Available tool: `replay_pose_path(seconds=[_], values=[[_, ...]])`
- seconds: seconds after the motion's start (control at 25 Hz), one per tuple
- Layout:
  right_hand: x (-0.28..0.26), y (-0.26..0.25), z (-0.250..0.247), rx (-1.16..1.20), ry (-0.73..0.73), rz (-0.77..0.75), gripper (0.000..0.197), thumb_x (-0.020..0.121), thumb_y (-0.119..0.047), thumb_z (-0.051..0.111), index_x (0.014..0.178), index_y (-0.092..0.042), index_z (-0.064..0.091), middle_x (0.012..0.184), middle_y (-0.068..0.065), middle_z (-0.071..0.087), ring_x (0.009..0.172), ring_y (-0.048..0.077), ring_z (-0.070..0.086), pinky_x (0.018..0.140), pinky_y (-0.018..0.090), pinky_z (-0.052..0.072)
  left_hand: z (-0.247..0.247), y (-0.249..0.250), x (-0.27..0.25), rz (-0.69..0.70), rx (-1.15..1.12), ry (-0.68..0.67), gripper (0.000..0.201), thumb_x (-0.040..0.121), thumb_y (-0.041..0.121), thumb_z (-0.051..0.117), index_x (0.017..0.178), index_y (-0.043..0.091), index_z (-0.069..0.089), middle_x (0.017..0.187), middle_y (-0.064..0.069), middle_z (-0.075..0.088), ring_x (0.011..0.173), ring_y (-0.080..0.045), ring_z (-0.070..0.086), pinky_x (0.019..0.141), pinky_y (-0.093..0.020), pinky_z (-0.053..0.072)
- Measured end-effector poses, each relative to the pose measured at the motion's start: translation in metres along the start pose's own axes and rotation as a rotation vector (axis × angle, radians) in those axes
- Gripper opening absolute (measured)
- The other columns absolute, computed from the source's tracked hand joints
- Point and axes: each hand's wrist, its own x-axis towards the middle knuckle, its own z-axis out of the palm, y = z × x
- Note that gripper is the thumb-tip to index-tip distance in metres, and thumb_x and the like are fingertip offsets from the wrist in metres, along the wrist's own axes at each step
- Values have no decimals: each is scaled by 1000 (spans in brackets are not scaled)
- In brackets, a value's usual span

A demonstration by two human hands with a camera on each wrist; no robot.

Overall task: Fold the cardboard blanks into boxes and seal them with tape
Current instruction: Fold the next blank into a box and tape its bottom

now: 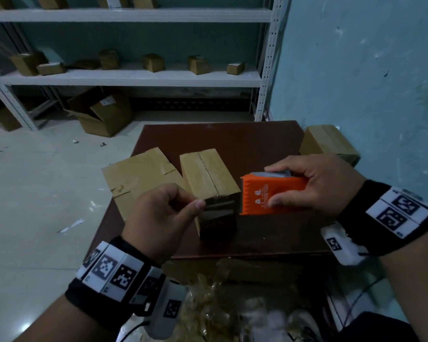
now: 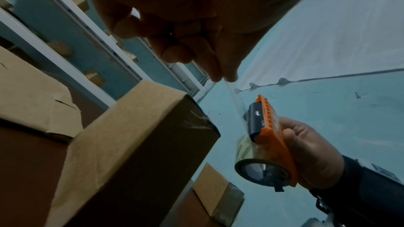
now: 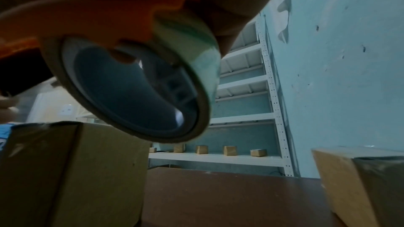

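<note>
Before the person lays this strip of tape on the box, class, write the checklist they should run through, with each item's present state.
1. Left hand pinches the tape end: ok.
2. Right hand grips the orange tape dispenser: ok.
3. Tape strip unwrinkled: cannot tell.
4. Folded box stands on the brown table, top flaps closed: ok.
5. Top seam taped: not ok, as far as the head view shows.

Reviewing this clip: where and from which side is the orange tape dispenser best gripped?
Grip the orange tape dispenser across its flat orange body, coming from the right, as the right hand does. The toothed cutter edge faces left toward the box, and the left hand pinches the tape end there.
</note>
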Motion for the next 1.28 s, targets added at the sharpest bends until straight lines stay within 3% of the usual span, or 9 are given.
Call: replay_pose_path(seconds=[0.12, 0.32, 0.52, 0.6, 0.68, 0.8, 0.88, 1.04, 1.28], values=[[1, 1, 1, -57, -19, 25, 81, 70, -81, 62, 133, -32, 65, 110, -22, 68, 86, -10, 62, 78, 10, 46, 0, -4, -3, -13, 37, -7, 12, 82, 35, 80, 79, 27, 72, 74, 13, 71, 80, 4, 65, 67, -7, 50], [6, 6, 17, -248, 4, 55, 90, 71, -89, 45, 138, -30, 62, 112, -5, 76, 85, 15, 64, 71, 20, 43, 7, -5, 4, 73, 248, 44, 11, 85, 45, 75, 81, 36, 69, 72, 21, 64, 67, 4, 60, 57, -11, 47], [10, 4, 30, -365, 77, 85, 92, 75, -88, 41, 135, -22, 65, 103, 2, 78, 77, 17, 58, 74, 29, 39, 8, -5, 13, 45, 424, 139, 35, 83, 42, 79, 71, 27, 51, 63, 10, 53, 57, -9, 50, 50, -32, 48], [12, 4, 31, -364, 109, 90, 90, 76, -86, 43, 132, -20, 67, 99, 3, 78, 74, 20, 61, 76, 29, 37, 9, -3, 18, 146, 347, 186, 34, 79, 36, 83, 77, 25, 52, 72, 8, 57, 65, -13, 54, 56, -35, 50], [14, 6, 31, -364, 113, 99, 89, 76, -86, 43, 132, -20, 67, 99, 2, 79, 75, 23, 65, 76, 29, 38, 15, -4, 26, 245, 348, 176, 34, 80, 43, 81, 101, 24, 62, 102, 3, 68, 96, -19, 64, 81, -46, 56], [18, 10, 30, -364, 76, 127, 92, 76, -88, 41, 135, -23, 65, 104, 1, 78, 80, 25, 67, 79, 31, 45, 31, -12, 45, 247, 342, -39, 64, 85, 54, 67, 141, 24, 56, 149, 4, 56, 144, -17, 45, 115, -51, 43], [20, 14, 30, -370, 54, 152, 93, 75, -91, 40, 138, -26, 62, 109, 0, 77, 84, 26, 65, 79, 33, 48, 40, -16, 54, 245, 280, -135, 54, 91, 49, 60, 140, 26, 59, 151, 6, 54, 148, -15, 40, 116, -51, 43], [23, 21, 23, -380, 35, 208, 95, 72, -98, 35, 142, -38, 57, 115, -5, 75, 93, 26, 61, 81, 37, 53, 44, -25, 61, 327, 224, -112, 27, 93, 27, 72, 119, 23, 75, 134, 11, 66, 137, -9, 52, 109, -47, 52], [20, 29, -1, -322, 23, 281, 94, 65, -92, 47, 136, -34, 66, 117, -2, 77, 100, 22, 70, 93, 40, 56, 41, -29, 64, 361, 175, -127, 23, 91, 22, 75, 114, 25, 75, 130, 22, 59, 136, -5, 53, 103, -41, 56]])
